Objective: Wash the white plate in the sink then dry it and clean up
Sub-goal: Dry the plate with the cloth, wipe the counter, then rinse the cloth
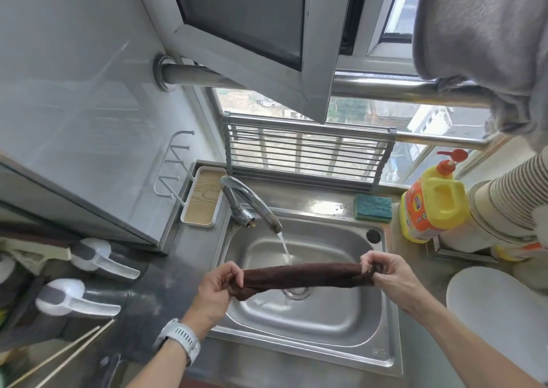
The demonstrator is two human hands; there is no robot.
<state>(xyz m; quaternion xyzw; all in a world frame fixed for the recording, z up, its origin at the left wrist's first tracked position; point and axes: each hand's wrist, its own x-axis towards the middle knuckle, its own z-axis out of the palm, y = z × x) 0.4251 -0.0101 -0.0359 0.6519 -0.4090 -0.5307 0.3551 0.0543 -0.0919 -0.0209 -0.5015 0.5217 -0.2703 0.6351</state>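
Over the steel sink I hold a brown cloth stretched into a roll. My left hand grips its left end and my right hand grips its right end. Water runs from the tap and falls just behind the cloth into the basin. The white plate lies on the counter to the right of the sink, apart from both hands.
A yellow detergent bottle and a green sponge stand at the sink's back right. Stacked paper cups lean at the right. A folding rack rests against the window. Two white-handled utensils and chopsticks lie at the left.
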